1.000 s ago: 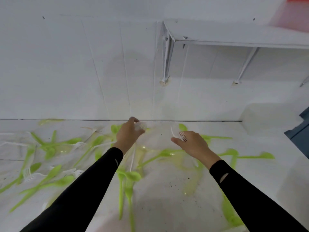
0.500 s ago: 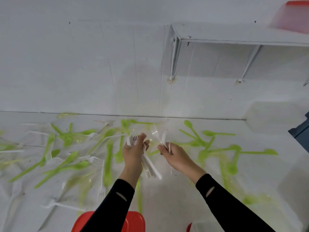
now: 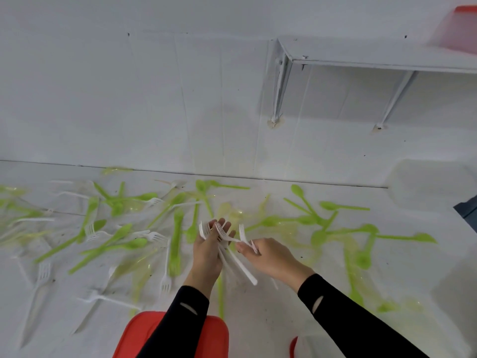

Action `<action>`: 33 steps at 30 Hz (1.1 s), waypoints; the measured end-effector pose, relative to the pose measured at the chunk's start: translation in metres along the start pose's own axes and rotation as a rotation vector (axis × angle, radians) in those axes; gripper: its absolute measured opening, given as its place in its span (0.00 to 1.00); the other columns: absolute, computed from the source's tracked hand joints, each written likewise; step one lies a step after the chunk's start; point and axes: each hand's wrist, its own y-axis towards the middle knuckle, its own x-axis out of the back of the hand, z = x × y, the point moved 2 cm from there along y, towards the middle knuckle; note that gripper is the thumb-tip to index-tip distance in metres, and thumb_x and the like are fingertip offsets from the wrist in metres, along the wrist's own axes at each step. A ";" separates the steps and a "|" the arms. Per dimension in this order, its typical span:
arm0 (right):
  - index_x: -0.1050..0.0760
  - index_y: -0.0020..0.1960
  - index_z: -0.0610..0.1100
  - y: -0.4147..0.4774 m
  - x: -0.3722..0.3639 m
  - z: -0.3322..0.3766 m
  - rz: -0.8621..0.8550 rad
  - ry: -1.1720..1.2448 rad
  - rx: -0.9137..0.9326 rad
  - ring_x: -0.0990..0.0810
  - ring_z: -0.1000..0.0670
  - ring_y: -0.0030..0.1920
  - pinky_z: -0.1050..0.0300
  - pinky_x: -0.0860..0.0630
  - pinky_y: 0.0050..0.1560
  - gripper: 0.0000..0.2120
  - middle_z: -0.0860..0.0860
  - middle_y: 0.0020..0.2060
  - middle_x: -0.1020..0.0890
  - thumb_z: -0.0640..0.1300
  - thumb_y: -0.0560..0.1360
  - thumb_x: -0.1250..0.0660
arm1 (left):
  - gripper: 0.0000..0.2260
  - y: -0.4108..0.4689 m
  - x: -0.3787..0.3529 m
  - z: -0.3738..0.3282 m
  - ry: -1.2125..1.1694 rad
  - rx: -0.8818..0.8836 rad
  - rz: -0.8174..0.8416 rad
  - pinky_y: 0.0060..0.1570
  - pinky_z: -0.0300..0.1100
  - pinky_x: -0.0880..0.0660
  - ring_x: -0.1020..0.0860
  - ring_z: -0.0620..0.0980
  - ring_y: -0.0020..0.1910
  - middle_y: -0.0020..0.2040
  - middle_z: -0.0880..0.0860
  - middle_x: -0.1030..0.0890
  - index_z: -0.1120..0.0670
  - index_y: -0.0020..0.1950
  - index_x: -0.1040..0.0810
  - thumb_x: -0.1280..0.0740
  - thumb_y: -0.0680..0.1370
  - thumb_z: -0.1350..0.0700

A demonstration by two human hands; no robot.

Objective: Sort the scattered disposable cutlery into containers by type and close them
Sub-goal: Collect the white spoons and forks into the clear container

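Note:
My left hand (image 3: pixel 206 251) grips a bunch of white plastic forks (image 3: pixel 238 264), tines up, handles fanning down to the right. My right hand (image 3: pixel 268 257) pinches one more white fork (image 3: pixel 244 235) right beside that bunch, its tines upright. Green spoons (image 3: pixel 121 245) and more white forks (image 3: pixel 42 275) lie scattered over the white table (image 3: pixel 271 306), mixed with pale yellow translucent cutlery (image 3: pixel 139 270). A red lid (image 3: pixel 219 337) sits at the near edge under my left forearm.
A second red-rimmed container (image 3: pixel 294 344) peeks in at the bottom right. A white wall shelf (image 3: pixel 374 56) on brackets hangs above, with a red-lidded box (image 3: pixel 459 29) on it. A dark object (image 3: pixel 468 210) stands at the right edge.
Both hands drew back from the far side of the table toward me. They came together, the left now holding a bunch of forks and the right bringing one fork up to it.

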 end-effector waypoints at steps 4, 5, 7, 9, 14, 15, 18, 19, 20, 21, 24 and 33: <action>0.26 0.38 0.47 0.001 -0.005 0.000 0.062 0.044 -0.007 0.30 0.55 0.28 0.59 0.37 0.32 0.25 0.54 0.26 0.31 0.70 0.73 0.38 | 0.03 -0.002 0.001 0.001 0.040 0.006 0.000 0.43 0.48 0.17 0.16 0.52 0.47 0.52 0.59 0.19 0.61 0.52 0.27 0.40 0.82 0.64; 0.23 0.42 0.48 0.001 -0.007 -0.001 0.071 0.037 0.000 0.28 0.55 0.30 0.59 0.36 0.32 0.22 0.55 0.27 0.28 0.68 0.73 0.36 | 0.03 -0.002 0.001 0.002 0.052 0.009 0.001 0.44 0.48 0.17 0.16 0.52 0.49 0.53 0.58 0.19 0.61 0.54 0.27 0.39 0.82 0.62; 0.25 0.44 0.46 0.003 -0.009 -0.005 0.054 0.030 0.000 0.27 0.52 0.33 0.58 0.36 0.32 0.18 0.54 0.30 0.27 0.62 0.76 0.37 | 0.08 -0.001 0.001 0.002 0.057 0.016 -0.023 0.46 0.49 0.19 0.17 0.52 0.50 0.54 0.58 0.19 0.62 0.58 0.26 0.37 0.82 0.58; 0.25 0.45 0.43 0.007 -0.005 -0.008 0.003 0.067 -0.028 0.25 0.50 0.35 0.56 0.33 0.34 0.18 0.52 0.35 0.23 0.59 0.78 0.39 | 0.13 0.000 0.003 0.001 0.038 0.017 -0.078 0.44 0.45 0.19 0.17 0.52 0.49 0.53 0.59 0.19 0.63 0.59 0.26 0.36 0.81 0.54; 0.18 0.52 0.49 0.009 0.004 -0.006 0.043 0.228 -0.041 0.27 0.67 0.27 0.69 0.34 0.31 0.14 0.69 0.21 0.27 0.53 0.82 0.41 | 0.21 0.000 0.003 0.005 0.066 0.101 -0.109 0.46 0.44 0.21 0.19 0.54 0.49 0.51 0.60 0.21 0.65 0.51 0.26 0.37 0.80 0.46; 0.18 0.52 0.50 0.007 0.002 -0.005 0.054 0.222 -0.032 0.29 0.65 0.25 0.68 0.37 0.30 0.14 0.69 0.19 0.29 0.53 0.82 0.41 | 0.25 -0.001 0.001 0.007 0.095 0.146 -0.066 0.44 0.44 0.21 0.19 0.54 0.47 0.50 0.60 0.20 0.66 0.52 0.26 0.39 0.79 0.42; 0.19 0.48 0.52 0.004 -0.003 -0.005 0.064 0.212 -0.009 0.30 0.62 0.27 0.64 0.35 0.33 0.13 0.64 0.23 0.26 0.55 0.81 0.39 | 0.37 0.000 -0.001 0.009 0.171 0.216 0.032 0.34 0.46 0.21 0.20 0.57 0.44 0.51 0.61 0.21 0.66 0.61 0.27 0.37 0.70 0.34; 0.19 0.48 0.52 0.004 -0.003 -0.006 0.075 0.220 -0.013 0.29 0.62 0.28 0.63 0.34 0.34 0.13 0.63 0.24 0.26 0.55 0.80 0.39 | 0.39 0.001 0.000 0.009 0.181 0.214 0.034 0.34 0.47 0.20 0.20 0.57 0.46 0.53 0.61 0.22 0.67 0.63 0.28 0.37 0.69 0.33; 0.18 0.49 0.51 0.004 -0.003 -0.007 0.095 0.237 -0.020 0.30 0.62 0.28 0.63 0.35 0.34 0.13 0.63 0.24 0.26 0.55 0.80 0.39 | 0.39 0.002 0.002 0.009 0.192 0.205 0.028 0.35 0.47 0.20 0.19 0.57 0.48 0.53 0.61 0.21 0.67 0.64 0.29 0.37 0.69 0.33; 0.18 0.49 0.50 0.005 -0.004 -0.007 0.116 0.260 -0.017 0.30 0.62 0.26 0.64 0.36 0.33 0.13 0.63 0.22 0.28 0.54 0.81 0.39 | 0.38 0.002 0.002 0.009 0.195 0.198 0.029 0.35 0.48 0.20 0.19 0.56 0.49 0.53 0.60 0.21 0.66 0.62 0.27 0.37 0.69 0.34; 0.17 0.50 0.48 0.004 -0.005 -0.007 0.167 0.318 0.009 0.34 0.60 0.22 0.62 0.38 0.32 0.14 0.60 0.18 0.33 0.53 0.80 0.38 | 0.31 0.003 0.002 0.009 0.236 0.220 0.061 0.28 0.46 0.24 0.19 0.55 0.44 0.47 0.58 0.19 0.61 0.52 0.24 0.39 0.69 0.33; 0.26 0.43 0.49 0.000 -0.001 -0.003 0.101 0.470 0.022 0.31 0.61 0.26 0.63 0.36 0.35 0.13 0.62 0.23 0.29 0.57 0.80 0.38 | 0.25 0.000 -0.001 0.007 0.222 0.266 0.053 0.43 0.45 0.17 0.16 0.52 0.36 0.36 0.58 0.17 0.58 0.59 0.28 0.42 0.78 0.36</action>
